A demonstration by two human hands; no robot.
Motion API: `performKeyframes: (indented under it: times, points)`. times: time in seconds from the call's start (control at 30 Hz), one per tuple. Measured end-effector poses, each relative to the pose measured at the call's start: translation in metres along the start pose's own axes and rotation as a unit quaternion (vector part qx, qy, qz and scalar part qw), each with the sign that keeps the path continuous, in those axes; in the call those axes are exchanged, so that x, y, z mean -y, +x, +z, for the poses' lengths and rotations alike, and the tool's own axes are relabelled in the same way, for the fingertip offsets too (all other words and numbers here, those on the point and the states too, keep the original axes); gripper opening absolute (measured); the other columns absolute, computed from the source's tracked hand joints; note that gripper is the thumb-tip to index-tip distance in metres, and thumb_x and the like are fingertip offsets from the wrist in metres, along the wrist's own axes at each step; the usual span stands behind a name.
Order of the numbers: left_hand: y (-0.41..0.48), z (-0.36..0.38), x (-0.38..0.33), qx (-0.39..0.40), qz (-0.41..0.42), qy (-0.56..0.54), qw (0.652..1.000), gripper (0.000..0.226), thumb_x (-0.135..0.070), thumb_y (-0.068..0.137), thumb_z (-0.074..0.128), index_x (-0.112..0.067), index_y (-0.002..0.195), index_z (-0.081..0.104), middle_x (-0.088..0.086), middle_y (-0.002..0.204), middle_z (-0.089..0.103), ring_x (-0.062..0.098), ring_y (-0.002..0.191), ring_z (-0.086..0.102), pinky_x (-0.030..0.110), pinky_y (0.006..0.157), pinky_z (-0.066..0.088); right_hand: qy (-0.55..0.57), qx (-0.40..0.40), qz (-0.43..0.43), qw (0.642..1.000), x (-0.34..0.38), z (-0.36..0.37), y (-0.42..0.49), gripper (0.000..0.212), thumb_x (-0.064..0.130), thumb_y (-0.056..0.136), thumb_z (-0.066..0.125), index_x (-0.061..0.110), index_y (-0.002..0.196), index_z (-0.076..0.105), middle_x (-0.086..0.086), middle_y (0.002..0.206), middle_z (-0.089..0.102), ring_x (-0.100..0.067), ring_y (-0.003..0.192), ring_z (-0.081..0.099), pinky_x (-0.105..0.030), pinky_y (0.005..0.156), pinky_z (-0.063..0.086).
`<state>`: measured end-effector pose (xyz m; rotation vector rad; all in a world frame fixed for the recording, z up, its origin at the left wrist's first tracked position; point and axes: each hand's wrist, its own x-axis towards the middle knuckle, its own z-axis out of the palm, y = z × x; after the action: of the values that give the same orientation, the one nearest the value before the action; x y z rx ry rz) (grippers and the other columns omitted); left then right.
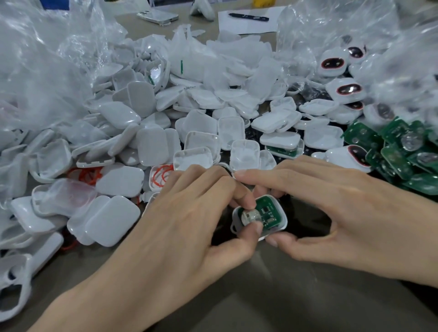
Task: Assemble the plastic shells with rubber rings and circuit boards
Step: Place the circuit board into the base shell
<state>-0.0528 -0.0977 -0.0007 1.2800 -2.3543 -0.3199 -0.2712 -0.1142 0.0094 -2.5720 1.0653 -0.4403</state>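
Head view: my left grip (189,213) pinches circuit board (270,211) sitting in white shell (284,222). My right grip (343,213) clamped on shell edges. Shell over surface (284,296). Behind shell: shell pile (154,147), orange rings (163,175). Right of shell: green boards (398,154).

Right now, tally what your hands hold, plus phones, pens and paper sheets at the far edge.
White plastic shell, held: 1
Green circuit board inside it: 1
Silver smartphone: 1
Black pen: 1
White paper sheet: 1
Total: 5

Shell (237,216) rim partly hidden by fingertips (253,228), yellow object (260,2) cropped at top edge
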Motion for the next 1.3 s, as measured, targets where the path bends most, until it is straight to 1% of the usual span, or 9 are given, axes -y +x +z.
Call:
performKeyframes:
  times: [0.13,0.23,0.33,0.43,0.6,0.83,0.93,1.17,1.3]
  points:
    - [0.0003,-0.0002,-0.0014,0.010,-0.018,-0.018,1.000,0.020,-0.048,0.083,0.055,-0.034,0.096,0.059,-0.020,0.095,0.058,0.006,0.093,0.049,0.025,0.085,0.036,-0.003,0.004,-0.005,1.000,0.0004,-0.0006,0.0000,0.066,0.040,0.085,0.064,0.030,0.146,0.043,0.013,0.106,0.061,-0.011,0.098,0.058,-0.021,0.089,0.043]
    - [0.0009,-0.0013,0.0007,0.017,-0.011,-0.027,0.999,0.019,-0.049,0.084,0.056,-0.036,0.098,0.060,-0.021,0.098,0.058,0.005,0.095,0.050,0.027,0.087,0.037,-0.006,0.000,-0.005,1.000,0.0002,-0.0006,0.0004,0.067,0.040,0.084,0.066,0.029,0.146,0.043,0.013,0.104,0.061,-0.011,0.096,0.058,-0.020,0.089,0.042]
    - [0.0008,-0.0027,0.0027,0.025,-0.003,-0.029,0.999,0.017,-0.050,0.086,0.057,-0.038,0.098,0.060,-0.021,0.099,0.058,0.007,0.097,0.052,0.027,0.088,0.038,0.005,-0.004,-0.004,1.000,0.0000,0.0000,0.0008,0.072,0.042,0.085,0.063,0.027,0.150,0.037,0.017,0.107,0.061,-0.005,0.098,0.056,-0.016,0.092,0.041]
    - [0.0009,-0.0029,0.0033,0.023,0.001,-0.029,0.999,0.018,-0.050,0.085,0.058,-0.038,0.098,0.062,-0.020,0.099,0.058,0.008,0.095,0.052,0.027,0.086,0.038,0.010,-0.005,-0.006,1.000,-0.0005,0.0007,0.0003,0.075,0.045,0.085,0.061,0.027,0.152,0.032,0.019,0.109,0.059,-0.004,0.100,0.056,-0.017,0.092,0.041]
    - [0.0011,-0.0009,0.0015,0.012,-0.009,-0.031,0.999,0.020,-0.050,0.084,0.057,-0.036,0.096,0.062,-0.020,0.097,0.059,0.006,0.095,0.052,0.028,0.087,0.039,0.006,-0.010,-0.010,1.000,-0.0013,0.0013,-0.0010,0.074,0.045,0.087,0.060,0.030,0.153,0.031,0.019,0.110,0.058,-0.005,0.101,0.057,-0.018,0.093,0.041]
    - [0.0016,-0.0010,0.0010,0.004,-0.004,-0.024,1.000,0.020,-0.046,0.084,0.057,-0.031,0.095,0.063,-0.017,0.095,0.060,0.008,0.094,0.055,0.031,0.087,0.042,0.001,-0.005,-0.008,1.000,-0.0005,0.0002,-0.0003,0.074,0.045,0.086,0.062,0.028,0.152,0.034,0.020,0.111,0.059,-0.001,0.103,0.055,-0.011,0.095,0.039]
    - [0.0019,-0.0007,0.0002,0.004,-0.006,-0.022,1.000,0.019,-0.046,0.084,0.056,-0.031,0.094,0.063,-0.018,0.095,0.060,0.005,0.093,0.052,0.028,0.086,0.041,0.004,-0.006,-0.006,1.000,0.0000,0.0002,-0.0001,0.075,0.044,0.085,0.063,0.027,0.152,0.034,0.021,0.110,0.058,0.000,0.103,0.055,-0.009,0.094,0.038]
    - [0.0019,-0.0005,-0.0023,0.004,-0.024,-0.031,0.999,0.020,-0.047,0.082,0.054,-0.032,0.092,0.061,-0.019,0.093,0.059,0.004,0.094,0.052,0.025,0.087,0.039,0.000,-0.004,-0.007,1.000,0.0001,0.0003,-0.0016,0.076,0.044,0.085,0.062,0.028,0.153,0.031,0.020,0.110,0.059,-0.003,0.103,0.056,-0.015,0.092,0.040]
    - [0.0023,-0.0010,-0.0018,0.010,-0.024,-0.034,0.999,0.019,-0.049,0.083,0.054,-0.034,0.092,0.060,-0.020,0.095,0.058,0.004,0.096,0.052,0.027,0.088,0.038,-0.001,0.003,-0.004,1.000,-0.0008,-0.0005,-0.0007,0.076,0.046,0.085,0.061,0.031,0.153,0.030,0.023,0.113,0.057,-0.001,0.106,0.055,-0.015,0.094,0.039]
